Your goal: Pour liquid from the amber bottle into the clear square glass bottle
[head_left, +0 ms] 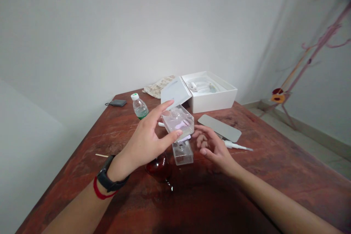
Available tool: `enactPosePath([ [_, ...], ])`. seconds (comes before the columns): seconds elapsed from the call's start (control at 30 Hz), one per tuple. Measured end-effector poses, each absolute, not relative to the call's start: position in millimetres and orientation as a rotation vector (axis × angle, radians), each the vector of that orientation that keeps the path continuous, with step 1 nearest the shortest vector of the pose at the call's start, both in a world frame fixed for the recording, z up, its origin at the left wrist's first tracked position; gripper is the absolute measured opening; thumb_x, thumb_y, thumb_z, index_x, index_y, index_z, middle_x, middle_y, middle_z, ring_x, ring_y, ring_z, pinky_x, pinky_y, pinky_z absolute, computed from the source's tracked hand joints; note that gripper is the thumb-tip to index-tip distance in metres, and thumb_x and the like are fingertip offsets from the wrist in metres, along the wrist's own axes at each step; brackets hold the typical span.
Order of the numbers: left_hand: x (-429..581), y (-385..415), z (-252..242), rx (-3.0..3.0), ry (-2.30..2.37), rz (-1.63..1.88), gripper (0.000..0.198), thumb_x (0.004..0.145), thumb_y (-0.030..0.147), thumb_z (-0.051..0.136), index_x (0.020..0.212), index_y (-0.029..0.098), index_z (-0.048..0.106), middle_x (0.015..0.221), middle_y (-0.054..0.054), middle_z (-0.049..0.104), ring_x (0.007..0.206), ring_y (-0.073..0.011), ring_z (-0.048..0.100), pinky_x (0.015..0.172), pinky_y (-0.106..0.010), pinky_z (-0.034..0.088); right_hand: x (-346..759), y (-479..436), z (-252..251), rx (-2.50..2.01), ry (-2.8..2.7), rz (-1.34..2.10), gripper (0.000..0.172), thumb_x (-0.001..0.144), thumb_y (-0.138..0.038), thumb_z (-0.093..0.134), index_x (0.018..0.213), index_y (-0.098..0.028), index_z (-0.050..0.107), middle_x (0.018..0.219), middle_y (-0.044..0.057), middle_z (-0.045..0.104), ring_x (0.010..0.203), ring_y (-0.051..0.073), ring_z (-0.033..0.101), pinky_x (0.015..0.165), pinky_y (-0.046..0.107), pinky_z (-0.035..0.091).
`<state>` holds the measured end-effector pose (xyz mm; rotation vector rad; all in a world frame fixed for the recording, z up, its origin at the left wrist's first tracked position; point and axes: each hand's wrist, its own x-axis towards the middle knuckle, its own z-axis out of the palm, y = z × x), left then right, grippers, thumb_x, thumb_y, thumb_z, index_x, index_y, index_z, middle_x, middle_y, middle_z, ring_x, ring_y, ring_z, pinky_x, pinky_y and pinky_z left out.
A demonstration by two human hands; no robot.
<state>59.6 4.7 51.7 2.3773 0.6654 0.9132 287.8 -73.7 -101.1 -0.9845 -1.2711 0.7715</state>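
Observation:
My left hand (148, 131) grips a clear plastic box (179, 121) between thumb and fingers, tilted above the table. Something pale purple shows in or behind this box. Below it a second clear plastic box (183, 153) stands on the table. My right hand (211, 144) is just to the right of the boxes, fingers loosely curled and apart, holding nothing. Under my left hand a dark red, shiny round object (159, 168) is partly hidden. A white slim tool with a thin tip (237, 146) lies beyond my right hand.
On the wooden table (109, 139) a large white box (214, 98) holds a cable, with a white panel (175, 91) leaning beside it. A water bottle (139, 106), a dark grey device (117, 103), a cloth (159, 87) and a silver case (219, 128) lie around. A coat stand (307, 58) is at right.

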Motion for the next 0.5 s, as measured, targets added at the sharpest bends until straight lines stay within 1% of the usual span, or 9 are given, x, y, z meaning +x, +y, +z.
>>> enactPosePath([
  [0.07, 67.1, -1.6, 51.9, 2.419, 0.637, 0.849, 0.071, 0.094, 0.033, 0.079, 0.158, 0.027, 0.049, 0.150, -0.011, 0.067, 0.134, -0.0336, 0.067, 0.118, -0.058, 0.053, 288.1, -72.6, -99.7, -0.891, -1.250, 0.815, 0.090, 0.077, -0.075, 0.085, 0.150, -0.032, 0.053, 0.120, 0.008, 0.068, 0.085, 0.019, 0.063, 0.065, 0.027, 0.052],
  [0.1, 70.1, -5.1, 51.7, 2.439, 0.628, 0.822, 0.073, 0.093, 0.033, 0.080, 0.158, 0.028, 0.048, 0.151, -0.011, 0.066, 0.135, -0.0339, 0.066, 0.120, -0.058, 0.051, 288.4, -72.8, -98.0, -0.856, -1.251, 0.859, 0.096, 0.074, -0.076, 0.086, 0.152, -0.033, 0.051, 0.123, 0.009, 0.067, 0.086, 0.019, 0.064, 0.065, 0.027, 0.052],
  [0.17, 74.9, -12.8, 50.4, 2.473, 0.608, 0.772, 0.075, 0.093, 0.033, 0.080, 0.160, 0.028, 0.047, 0.157, -0.010, 0.062, 0.140, -0.0349, 0.063, 0.122, -0.058, 0.050, 288.8, -74.8, -93.1, -0.790, -1.255, 0.963, 0.100, 0.071, -0.076, 0.089, 0.153, -0.035, 0.050, 0.129, 0.010, 0.067, 0.092, 0.021, 0.067, 0.069, 0.027, 0.055],
  [0.23, 78.5, -21.2, 47.9, 2.487, 0.573, 0.729, 0.076, 0.094, 0.035, 0.080, 0.161, 0.028, 0.045, 0.163, -0.010, 0.057, 0.145, -0.0356, 0.059, 0.124, -0.057, 0.048, 289.7, -78.0, -87.1, -0.731, -1.258, 1.024, 0.099, 0.070, -0.072, 0.092, 0.153, -0.036, 0.051, 0.136, 0.009, 0.066, 0.105, 0.025, 0.069, 0.082, 0.033, 0.059],
  [0.3, 80.9, -29.8, 43.9, 2.484, 0.537, 0.695, 0.079, 0.094, 0.036, 0.080, 0.162, 0.026, 0.042, 0.165, -0.011, 0.054, 0.148, -0.0354, 0.056, 0.126, -0.056, 0.047, 291.4, -81.0, -81.2, -0.699, -1.272, 1.023, 0.092, 0.071, -0.066, 0.094, 0.149, -0.035, 0.056, 0.137, 0.009, 0.067, 0.115, 0.029, 0.069, 0.095, 0.039, 0.059],
  [0.33, 81.5, -33.9, 41.3, 2.478, 0.532, 0.689, 0.080, 0.093, 0.036, 0.080, 0.163, 0.025, 0.041, 0.166, -0.012, 0.053, 0.149, -0.0354, 0.055, 0.126, -0.055, 0.047, 292.6, -82.0, -78.6, -0.691, -1.288, 1.021, 0.088, 0.071, -0.064, 0.094, 0.146, -0.033, 0.058, 0.134, 0.009, 0.069, 0.116, 0.030, 0.069, 0.097, 0.040, 0.058],
  [0.4, 81.5, -41.3, 35.0, 2.464, 0.555, 0.699, 0.081, 0.093, 0.035, 0.079, 0.163, 0.022, 0.039, 0.164, -0.015, 0.054, 0.149, -0.0358, 0.055, 0.126, -0.055, 0.048, 295.3, -83.2, -74.3, -0.679, -1.317, 1.044, 0.082, 0.072, -0.061, 0.094, 0.141, -0.029, 0.063, 0.128, 0.009, 0.072, 0.115, 0.031, 0.070, 0.097, 0.041, 0.058],
  [0.5, 79.8, -49.5, 25.3, 2.492, 0.588, 0.760, 0.077, 0.095, 0.032, 0.076, 0.161, 0.021, 0.037, 0.160, -0.017, 0.056, 0.147, -0.0360, 0.057, 0.124, -0.057, 0.049, 297.9, -83.3, -71.4, -0.671, -1.340, 1.117, 0.082, 0.069, -0.059, 0.096, 0.137, -0.025, 0.065, 0.120, 0.010, 0.073, 0.110, 0.031, 0.071, 0.094, 0.041, 0.060],
])
